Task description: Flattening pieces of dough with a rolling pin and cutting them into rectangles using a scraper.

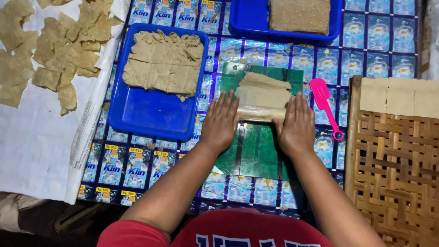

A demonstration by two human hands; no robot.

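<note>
Near edge: red shirt [238, 231], both forearms reaching fwd over a table covered w/ blue printed sachet sheeting [137, 169]. Green plastic sheet [256, 151] lies centre, glossy, creased. Left hand [221, 122] and right hand [297, 126] flat, palms down, fingers extended and together, gripping nothing; fingertips press a clear roller [260, 113] lying crosswise at near edge of the dough slab [263, 91]. Slab: beige, matte, grainy, ragged edges, sits mid-sheet just beyond the hands.

Judgement: rolling goes best w/ even pressure both sides, hands symmetric, so thickness stays uniform; sheet should stay flat or dough may tear.

Right of sheet: pink plastic spatula [325, 105], smooth. Far right: woven bamboo tray [388, 174], open lattice, w/ pale flat squares [398, 97] on far end. Left: blue plastic tray [151, 114] holding stacked dough sheets [164, 64], cut lines visible. Farther left: torn dough pieces [55, 50] on white sacking [36, 137]. Far centre: second blue tray [249, 20] w/ rough slab [299, 16].
</note>
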